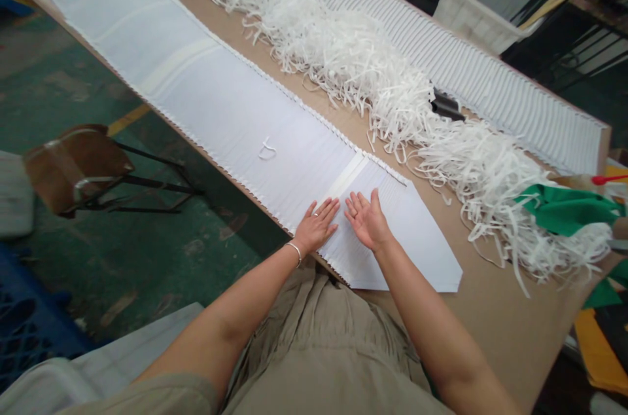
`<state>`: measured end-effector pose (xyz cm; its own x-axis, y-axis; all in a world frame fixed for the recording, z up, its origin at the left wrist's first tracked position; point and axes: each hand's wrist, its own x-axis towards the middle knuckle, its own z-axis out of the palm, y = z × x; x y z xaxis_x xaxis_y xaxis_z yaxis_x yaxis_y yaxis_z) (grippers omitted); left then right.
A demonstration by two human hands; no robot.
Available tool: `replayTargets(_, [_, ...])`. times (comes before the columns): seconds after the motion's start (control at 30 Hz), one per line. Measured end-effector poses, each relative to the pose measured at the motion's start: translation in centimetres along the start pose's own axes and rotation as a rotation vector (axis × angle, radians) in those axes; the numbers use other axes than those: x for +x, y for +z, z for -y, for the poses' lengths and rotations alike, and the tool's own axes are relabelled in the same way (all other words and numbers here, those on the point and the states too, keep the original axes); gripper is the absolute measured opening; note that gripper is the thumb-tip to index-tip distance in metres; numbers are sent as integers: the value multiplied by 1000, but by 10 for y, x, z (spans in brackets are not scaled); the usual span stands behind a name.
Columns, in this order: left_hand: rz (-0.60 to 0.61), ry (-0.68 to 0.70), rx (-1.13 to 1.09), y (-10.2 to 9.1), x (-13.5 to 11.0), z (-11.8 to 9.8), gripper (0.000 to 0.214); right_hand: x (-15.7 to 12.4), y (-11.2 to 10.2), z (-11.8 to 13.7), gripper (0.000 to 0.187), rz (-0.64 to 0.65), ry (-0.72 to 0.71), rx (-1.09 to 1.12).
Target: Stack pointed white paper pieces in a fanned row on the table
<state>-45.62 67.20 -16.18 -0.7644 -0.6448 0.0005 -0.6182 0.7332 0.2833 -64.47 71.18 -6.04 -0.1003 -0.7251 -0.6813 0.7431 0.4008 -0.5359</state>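
A long white panel (235, 110) of close-laid strips runs along the near side of the table, with a pale band crossing it near my hands. My left hand (316, 226) lies palm down on the panel by its near edge, fingers stretched out, a ring and a bracelet on it. To its right, my right hand (367, 218) is turned palm up with fingers apart and holds nothing. Under that hand the panel ends in a plain white sheet (426, 251) with cut corners. A small loose white strip (267, 150) rests on the panel, left of my hands.
A long heap of white strips (343, 48) lies behind the panel on the brown tabletop (490, 323). Beyond it is another striped white panel (441, 42). Green cloth (569, 209) sits at the right. A stool (78, 166) stands left of the table; a white bin (471, 16) is behind.
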Motion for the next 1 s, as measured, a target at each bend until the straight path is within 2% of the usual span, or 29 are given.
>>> replayTargets(0.07, [-3,8,4,-1,0,0,64,7,1,-1,78,-29,26,6])
replayTargets(0.23, [-23,2,1,1,-1,0,64,-13,-27,-4,77,-128,47,-45])
replayTargets(0.37, [-32,5,3,2,-2,-1,63,-11,-13,-7,81,-45,-30,-54])
replayTargets(0.43, [-35,10,7,2,-2,0,63,-7,-8,-11,81,-33,-23,-46])
replayTargets(0.57, [-37,11,12,2,-3,0,64,-20,-31,-15,76,-120,25,-45])
replayTargets(0.63, [-36,1,16,0,-2,-4,64,-27,-42,-13,77,-144,13,-48])
replayTargets(0.7, [-44,-12,24,-2,-1,-11,64,-26,-42,-9,77,-129,-37,-45])
replayTargets(0.77, [-40,33,27,-3,1,-22,63,-18,-38,-5,76,-118,-85,-33])
replayTargets(0.87, [-3,139,13,-2,4,-33,61,-9,-39,-1,78,-140,-78,-42])
replayTargets(1.0, [15,150,-14,2,5,-36,60,-14,-51,-2,90,-173,-94,-224])
